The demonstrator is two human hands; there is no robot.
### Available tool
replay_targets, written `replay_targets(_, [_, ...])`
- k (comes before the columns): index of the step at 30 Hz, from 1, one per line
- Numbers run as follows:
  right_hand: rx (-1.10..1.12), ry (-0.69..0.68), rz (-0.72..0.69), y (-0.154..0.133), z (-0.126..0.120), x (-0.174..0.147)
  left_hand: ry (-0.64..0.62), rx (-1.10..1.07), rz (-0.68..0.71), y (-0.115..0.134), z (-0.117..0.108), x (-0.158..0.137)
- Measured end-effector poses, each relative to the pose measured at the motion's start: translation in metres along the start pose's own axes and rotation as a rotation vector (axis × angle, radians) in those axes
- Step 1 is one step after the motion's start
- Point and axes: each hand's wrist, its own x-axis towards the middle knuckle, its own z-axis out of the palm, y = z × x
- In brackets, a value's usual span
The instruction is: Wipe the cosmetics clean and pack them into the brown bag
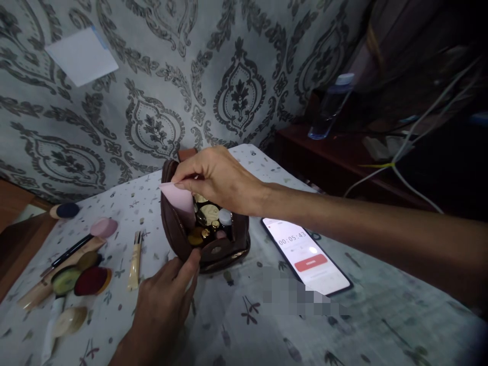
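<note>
A brown zippered makeup bag (pixel 179 244) stands unzipped on the patterned cloth, with several jars and gold-topped bottles (pixel 209 213) inside. My right hand (pixel 215 175) reaches over it, pinching a flat pink piece with a pointed corner (pixel 180 198) between thumb and fingers. The lower part of that piece sits inside the bag, against its left wall; its exact kind cannot be made out. At the bag's front left edge, my left hand (pixel 163 292) has its fingers closed on the rim. A cream-coloured tube (pixel 135 262) lies left of the bag.
Loose cosmetics lie on the left: a pink sponge (pixel 103 226), a dark pencil (pixel 72 250), a red round compact (pixel 91 280), a green-lidded jar (pixel 64 280). A phone showing a timer (pixel 305 254) is right of the bag. A water bottle (pixel 331 107) stands on the dark red table.
</note>
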Motion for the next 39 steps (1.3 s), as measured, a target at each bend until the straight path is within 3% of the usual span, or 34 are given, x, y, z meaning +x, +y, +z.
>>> replay_targets(8, [-0.036,0.065,-0.097,0.012,-0.001,-0.012,-0.01,-0.04,-0.007,0.002,-0.001,0.0])
replay_targets(16, [-0.077,0.103,-0.32,0.015,0.002,-0.027,0.001,-0.019,0.024,0.0,0.001,-0.005])
replay_targets(19, [-0.124,0.016,-0.328,0.013,0.005,-0.034,-0.155,0.114,-0.079,0.008,-0.004,0.004])
replay_targets(22, [-0.155,-0.03,-0.305,0.012,0.006,-0.036,-0.454,0.279,-0.193,0.021,-0.018,0.03])
replay_targets(25, [-0.152,-0.041,-0.264,0.011,0.007,-0.034,-0.674,0.259,-0.256,0.03,-0.033,0.061])
replay_targets(27, [-0.145,-0.053,-0.247,0.011,0.007,-0.03,-0.733,0.189,-0.28,0.031,-0.039,0.073])
replay_targets(31, [-0.143,-0.079,-0.213,0.013,0.007,-0.021,-0.732,0.091,-0.317,0.024,-0.038,0.074])
replay_targets(36, [-0.156,-0.153,-0.064,0.012,0.006,-0.002,-0.618,-0.065,-0.276,0.012,-0.035,0.066])
replay_targets(39, [-0.148,-0.234,-0.009,0.007,0.002,0.008,-0.593,-0.024,-0.262,0.013,-0.034,0.057])
